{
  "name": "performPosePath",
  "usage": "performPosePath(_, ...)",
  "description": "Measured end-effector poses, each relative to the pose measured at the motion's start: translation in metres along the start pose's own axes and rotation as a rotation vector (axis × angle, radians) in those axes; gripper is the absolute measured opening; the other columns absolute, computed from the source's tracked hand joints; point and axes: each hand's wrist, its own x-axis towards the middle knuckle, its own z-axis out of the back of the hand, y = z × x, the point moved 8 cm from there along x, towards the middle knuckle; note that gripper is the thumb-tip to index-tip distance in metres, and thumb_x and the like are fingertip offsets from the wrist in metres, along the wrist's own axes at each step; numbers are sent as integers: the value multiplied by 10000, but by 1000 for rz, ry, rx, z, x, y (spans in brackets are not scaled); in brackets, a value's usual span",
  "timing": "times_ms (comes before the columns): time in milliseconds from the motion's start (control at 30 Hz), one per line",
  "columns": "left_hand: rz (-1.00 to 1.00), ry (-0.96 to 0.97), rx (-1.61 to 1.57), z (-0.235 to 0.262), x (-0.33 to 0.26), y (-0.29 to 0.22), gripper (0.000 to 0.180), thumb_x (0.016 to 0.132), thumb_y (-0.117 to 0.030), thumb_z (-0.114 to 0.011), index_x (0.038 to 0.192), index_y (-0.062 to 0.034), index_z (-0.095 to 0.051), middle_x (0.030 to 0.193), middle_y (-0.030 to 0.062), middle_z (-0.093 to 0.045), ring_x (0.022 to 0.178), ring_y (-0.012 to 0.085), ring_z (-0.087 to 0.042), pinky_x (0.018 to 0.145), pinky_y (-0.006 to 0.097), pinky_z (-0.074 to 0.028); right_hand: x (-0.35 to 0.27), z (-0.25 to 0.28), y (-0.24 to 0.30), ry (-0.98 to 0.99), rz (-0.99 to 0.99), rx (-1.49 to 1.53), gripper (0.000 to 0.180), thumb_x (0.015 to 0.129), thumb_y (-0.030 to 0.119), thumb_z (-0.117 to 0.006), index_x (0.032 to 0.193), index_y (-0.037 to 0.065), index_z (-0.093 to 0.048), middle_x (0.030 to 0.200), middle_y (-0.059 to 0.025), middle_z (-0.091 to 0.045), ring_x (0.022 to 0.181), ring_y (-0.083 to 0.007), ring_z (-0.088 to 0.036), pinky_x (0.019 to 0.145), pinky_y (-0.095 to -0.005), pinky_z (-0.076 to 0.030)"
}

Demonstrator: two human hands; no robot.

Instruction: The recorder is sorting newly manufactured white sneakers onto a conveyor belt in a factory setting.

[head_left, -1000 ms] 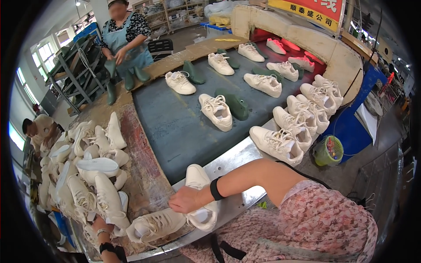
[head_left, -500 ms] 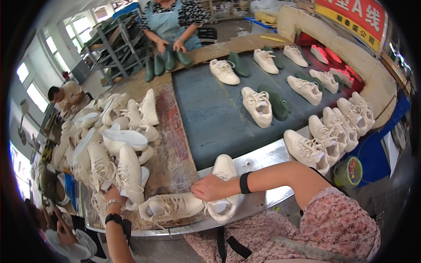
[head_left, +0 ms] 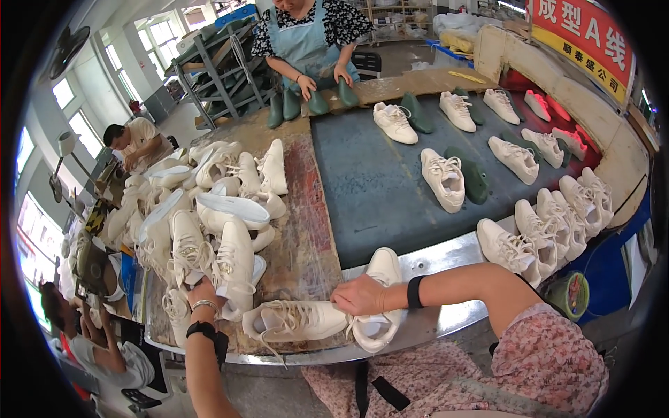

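At the left heap, my left hand (head_left: 207, 298) closes on the heel opening of a cream lace-up sneaker (head_left: 185, 240) whose toe points away; its fingertips are partly hidden. My right hand (head_left: 358, 295), fingers curled, grips the side of another cream sneaker (head_left: 385, 262) that lies toe-away at the table's front edge. Against that hand rests the toe of a third sneaker (head_left: 306, 322), lying crosswise with loose laces and its opening toward the left. Just right of my left hand, one more sneaker (head_left: 235, 259) leans in the heap.
A dark conveyor belt (head_left: 362, 188) carries sneakers paired with green shoe lasts (head_left: 476, 174), running toward a red-lit opening. Sneakers stand in a row (head_left: 533, 223) along its right edge. Across the table a co-worker's hands (head_left: 306, 85) touch green lasts. A green basket (head_left: 568, 296) is at right.
The whole scene has shifted right in the picture as my head turned. Both my hands stay at the same sneakers. The co-worker's hands have moved apart, with the lasts under them spaced wider.
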Motion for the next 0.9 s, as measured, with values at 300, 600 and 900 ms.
performPosePath(300, -16, 27, -4, 1, 3, -3, 765, 610, -381, -745, 1193, 1, -430, 1051, 180, -623, 983, 283, -613, 867, 365, -473, -1, 0, -8, -144, 2, 65, 220, 813, 239, -506, 682, 65, -538, 631, -95, -573, 542, -297, -563, 469, -395, -434)
performPosePath(600, 2, 48, -1, 1, 0, -3, 746, 614, -386, -741, 1182, -1, -446, 1059, 181, -619, 991, 279, -609, 873, 362, -468, -1, 5, -3, -192, 27, 74, 212, 813, 222, -504, 680, 59, -532, 626, -90, -563, 535, -284, -561, 469, -382, -442)
performPosePath(900, -5, -18, 9, 2, 2, -3, 687, 613, -388, -761, 1119, -24, -471, 1007, 154, -639, 952, 272, -623, 839, 355, -483, 0, 7, -4, -169, 18, 80, 207, 812, 210, -494, 670, 62, -526, 630, -94, -553, 541, -289, -560, 471, -389, -439)
